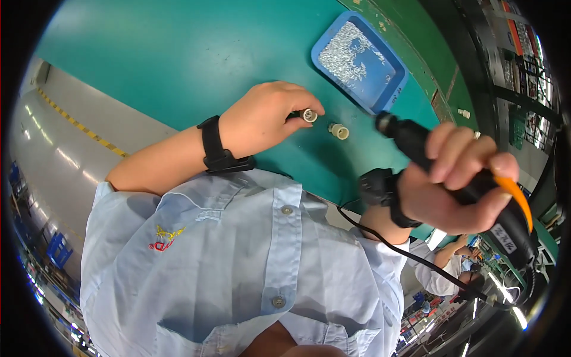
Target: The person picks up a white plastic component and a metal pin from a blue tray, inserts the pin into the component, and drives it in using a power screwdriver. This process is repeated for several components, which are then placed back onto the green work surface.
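Observation:
My left hand [264, 113] rests over the green table with thumb and forefinger pinched round a small round metal connector [308, 116], its open end showing. Just right of those fingertips, a second cylindrical connector [339, 131] lies on the tabletop, touched by neither hand. My right hand [461, 187] is wrapped round a black electric screwdriver [410, 140] with an orange strip. Raised above the table, the tool has its nose toward the upper left, near the tray's lower corner and apart from both connectors.
A blue tray [373, 86] holding many tiny silvery metal pieces [345, 52] stands on the far side of the table [178, 53]. The screwdriver's black cord [410, 256] loops past my right forearm. Another person [437, 273] is at work on the lower right.

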Motion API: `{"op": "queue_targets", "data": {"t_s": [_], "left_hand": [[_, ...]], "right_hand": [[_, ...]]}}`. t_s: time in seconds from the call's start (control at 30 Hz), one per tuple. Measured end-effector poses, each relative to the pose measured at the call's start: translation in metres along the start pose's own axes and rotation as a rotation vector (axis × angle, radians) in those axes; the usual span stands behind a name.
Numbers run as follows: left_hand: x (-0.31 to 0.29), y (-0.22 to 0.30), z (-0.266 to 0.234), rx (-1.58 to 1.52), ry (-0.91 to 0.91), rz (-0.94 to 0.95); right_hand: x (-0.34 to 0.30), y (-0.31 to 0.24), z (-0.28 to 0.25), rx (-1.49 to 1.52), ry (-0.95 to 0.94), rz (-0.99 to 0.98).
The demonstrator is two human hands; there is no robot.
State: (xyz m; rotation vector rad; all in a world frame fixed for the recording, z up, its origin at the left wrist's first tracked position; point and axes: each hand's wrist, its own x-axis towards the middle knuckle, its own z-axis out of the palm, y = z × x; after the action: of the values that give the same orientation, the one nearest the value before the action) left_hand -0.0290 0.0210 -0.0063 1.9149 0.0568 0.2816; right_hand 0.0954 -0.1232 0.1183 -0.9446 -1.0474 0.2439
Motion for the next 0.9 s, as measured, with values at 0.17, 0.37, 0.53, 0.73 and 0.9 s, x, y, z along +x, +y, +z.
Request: {"op": "queue_targets", "data": {"t_s": [0.17,0.37,0.53,0.73,0.9], "left_hand": [[0.000,-0.002,-0.003,-0.004,-0.047,0.003],[0.005,0.013,-0.009,0.009,-0.063,0.007],[0.019,0.024,-0.019,0.108,0.010,0.138],[0.030,0.030,-0.010,0.217,0.049,0.310],[0.023,0.029,-0.012,0.188,0.011,0.277]], "right_hand": [[0.003,0.017,-0.020,-0.274,0.211,0.094],[-0.007,0.041,-0.021,-0.337,0.323,0.162],[-0.004,0.029,-0.018,-0.265,0.295,0.158],[-0.003,-0.017,0.007,-0.082,-0.041,0.110],[-0.009,-0.021,0.016,-0.050,-0.076,0.108]]}}
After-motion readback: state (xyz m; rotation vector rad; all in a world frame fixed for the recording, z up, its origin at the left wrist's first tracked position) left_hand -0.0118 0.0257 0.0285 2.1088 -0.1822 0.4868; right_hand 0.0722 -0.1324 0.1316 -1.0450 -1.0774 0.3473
